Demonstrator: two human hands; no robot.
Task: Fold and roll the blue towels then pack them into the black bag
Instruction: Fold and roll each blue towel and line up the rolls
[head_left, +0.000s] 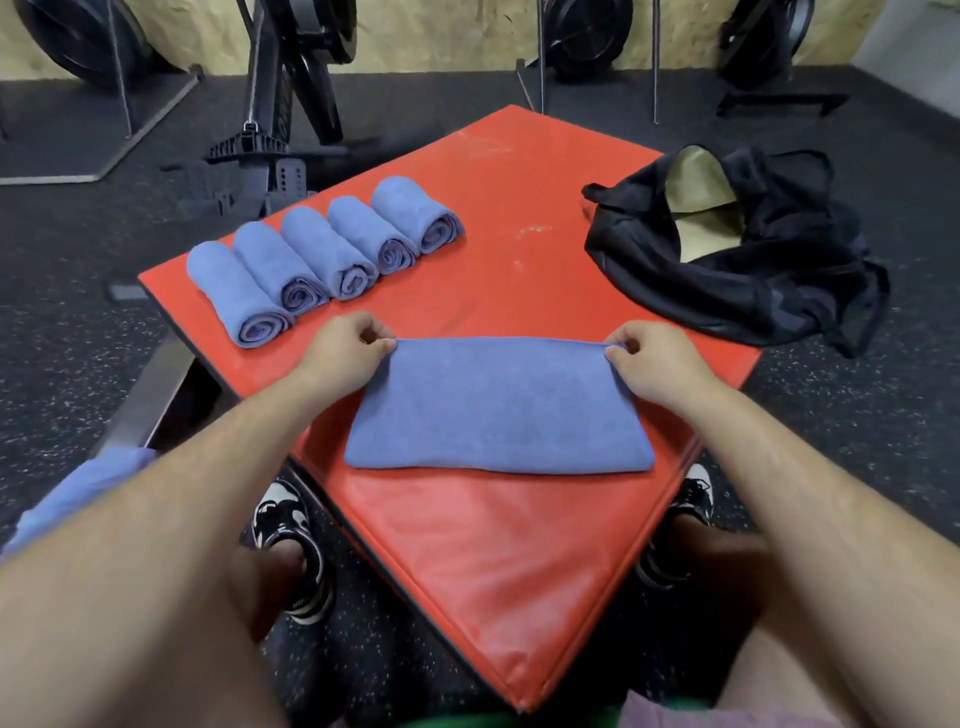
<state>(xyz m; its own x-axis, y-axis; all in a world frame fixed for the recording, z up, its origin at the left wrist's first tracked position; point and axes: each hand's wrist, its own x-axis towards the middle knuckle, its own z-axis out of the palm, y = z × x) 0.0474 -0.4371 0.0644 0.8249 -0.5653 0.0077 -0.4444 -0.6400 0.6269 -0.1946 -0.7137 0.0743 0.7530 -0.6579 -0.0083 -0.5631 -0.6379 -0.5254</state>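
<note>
A blue towel (498, 408), folded into a flat rectangle, lies in the middle of the red padded box (498, 582). My left hand (345, 345) pinches its far left corner and my right hand (652, 358) pinches its far right corner. Several rolled blue towels (317, 254) lie side by side in a diagonal row at the box's left. The black bag (748, 260) sits open at the box's far right corner, its pale lining showing.
More blue cloth (78, 493) lies at the left edge beside my left arm. My two shoes (291, 545) stand on the dark rubber floor under the box's near edges. Black exercise machines (291, 93) line the far wall.
</note>
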